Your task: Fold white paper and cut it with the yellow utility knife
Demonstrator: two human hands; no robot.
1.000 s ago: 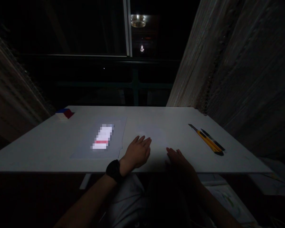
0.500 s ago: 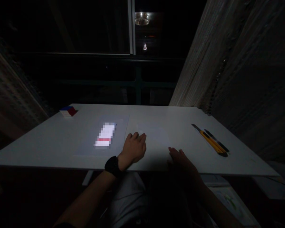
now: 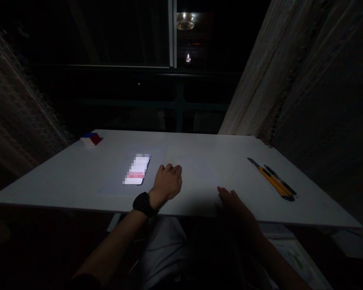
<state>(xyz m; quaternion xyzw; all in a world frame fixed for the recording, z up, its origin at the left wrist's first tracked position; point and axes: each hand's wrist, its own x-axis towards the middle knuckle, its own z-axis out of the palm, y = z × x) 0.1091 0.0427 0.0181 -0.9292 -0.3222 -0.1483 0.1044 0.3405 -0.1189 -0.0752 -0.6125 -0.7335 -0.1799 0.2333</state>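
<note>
My left hand (image 3: 168,182), a black watch (image 3: 143,204) on its wrist, rests palm down near the middle of the white table. Its fingers are bent and a little apart, and I see nothing held in them. To its left a lit phone (image 3: 137,169) with a blurred screen lies on a sheet of white paper (image 3: 110,188). My right hand (image 3: 233,201) is in shadow at the table's front edge, fingers stretched out and holding nothing visible. A faint pale sheet (image 3: 199,167) seems to lie between and beyond the hands; its edges are hard to see.
On the right of the white table (image 3: 193,141) lie a yellow utility knife (image 3: 274,182), blade out, and a dark pen (image 3: 280,180). A blue, red and white cube-like puzzle (image 3: 91,139) sits at the far left corner. Curtains (image 3: 251,72) hang on both sides of a dark window.
My left hand has shifted slightly left, its forefinger now bent rather than pointing right. My right hand stays nearly in place. The whole view has shifted a little.
</note>
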